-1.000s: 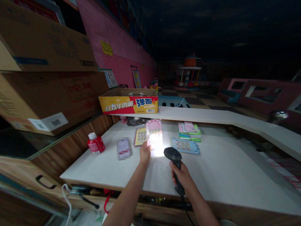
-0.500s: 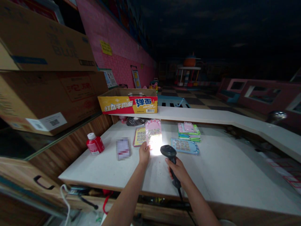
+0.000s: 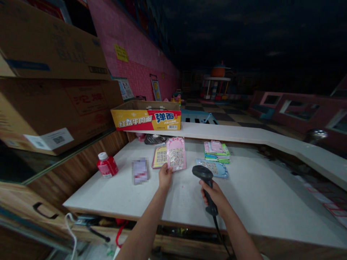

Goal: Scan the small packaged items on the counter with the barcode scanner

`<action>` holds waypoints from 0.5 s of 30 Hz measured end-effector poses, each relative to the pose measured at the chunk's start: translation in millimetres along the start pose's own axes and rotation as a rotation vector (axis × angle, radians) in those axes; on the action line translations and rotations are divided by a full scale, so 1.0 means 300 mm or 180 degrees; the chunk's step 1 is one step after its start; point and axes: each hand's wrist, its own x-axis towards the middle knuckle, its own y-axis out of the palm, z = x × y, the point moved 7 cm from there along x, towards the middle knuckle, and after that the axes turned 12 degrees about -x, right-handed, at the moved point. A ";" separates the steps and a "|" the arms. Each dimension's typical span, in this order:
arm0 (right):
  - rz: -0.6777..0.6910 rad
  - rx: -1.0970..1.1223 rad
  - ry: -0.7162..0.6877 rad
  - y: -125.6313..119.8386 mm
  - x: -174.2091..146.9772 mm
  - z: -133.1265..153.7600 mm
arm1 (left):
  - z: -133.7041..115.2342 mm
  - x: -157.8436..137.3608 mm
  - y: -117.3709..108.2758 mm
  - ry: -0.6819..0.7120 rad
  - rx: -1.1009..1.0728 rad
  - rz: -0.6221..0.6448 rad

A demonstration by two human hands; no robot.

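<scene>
My left hand [image 3: 165, 176] pinches the lower left corner of a pink card packet [image 3: 176, 153] in a clear sleeve, its face printed with rows of small pictures. My right hand [image 3: 214, 193] is wrapped round the handle of a black barcode scanner [image 3: 202, 172], whose cord runs down over the counter's front edge. The scanner's head is to the right of the pink packet, and its light is off. Behind the pink packet, partly covered, lies a yellow card packet [image 3: 159, 156]. A blue card packet [image 3: 221, 169] lies flat beyond the scanner.
A stack of coloured packets [image 3: 217, 153] lies at the back of the white counter [image 3: 179, 198]. On the left are a red bottle [image 3: 107, 165] and a blurred-out item [image 3: 140, 170]. A noodle carton [image 3: 146, 119] sits on the raised ledge; large cardboard boxes [image 3: 59, 112] stand at left.
The scanner's bright light on the pink packet has gone out. My right hand has moved the scanner to the right, away from the packet. My left hand keeps hold of the packet.
</scene>
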 end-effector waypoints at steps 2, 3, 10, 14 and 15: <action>0.0041 0.0005 -0.0014 0.007 -0.014 0.007 | 0.004 -0.003 0.006 -0.0038 -0.0064 0.0093; 0.0077 -0.0004 -0.0009 0.015 -0.020 0.008 | 0.004 -0.004 0.009 -0.0044 -0.0104 0.0128; 0.0055 -0.0273 -0.0018 0.067 -0.036 0.000 | -0.015 -0.014 0.017 0.0014 -0.0122 0.0124; 0.0151 -0.0109 0.0150 0.048 -0.029 -0.026 | -0.029 -0.017 0.019 0.0002 -0.0099 0.0129; 0.0169 0.0010 0.0200 0.031 -0.025 -0.035 | -0.031 -0.017 0.019 -0.0007 -0.0099 0.0129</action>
